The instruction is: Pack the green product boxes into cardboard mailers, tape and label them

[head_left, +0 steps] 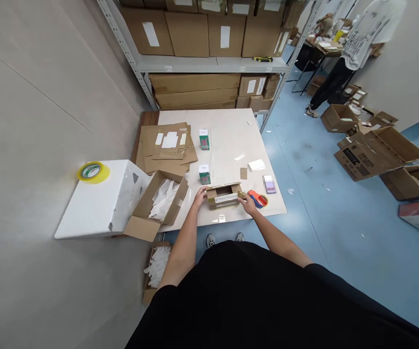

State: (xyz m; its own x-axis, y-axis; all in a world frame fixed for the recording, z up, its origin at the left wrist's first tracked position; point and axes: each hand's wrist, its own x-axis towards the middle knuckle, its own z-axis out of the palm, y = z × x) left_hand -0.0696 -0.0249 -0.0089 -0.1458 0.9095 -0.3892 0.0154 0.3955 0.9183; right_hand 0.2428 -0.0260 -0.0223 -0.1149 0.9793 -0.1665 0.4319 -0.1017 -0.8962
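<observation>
A small open cardboard box (224, 195) lies near the front edge of the white table (231, 131). My left hand (199, 196) grips its left end and my right hand (247, 202) grips its right end, fingers curled on the flaps. A white strip shows inside the box. Just behind the box stands a small green and white carton (204, 174), and another like it (204, 139) stands farther back. A red and blue tape dispenser (257, 198) lies right beside my right hand.
Flattened cardboard (165, 148) lies at the table's back left. An open box of white padding (162, 201) overhangs the left edge beside a white block (96, 203) carrying a yellow tape roll (93, 171). Shelves of boxes (202, 58) stand behind. Open cartons (376, 150) and a standing person (354, 48) are at right.
</observation>
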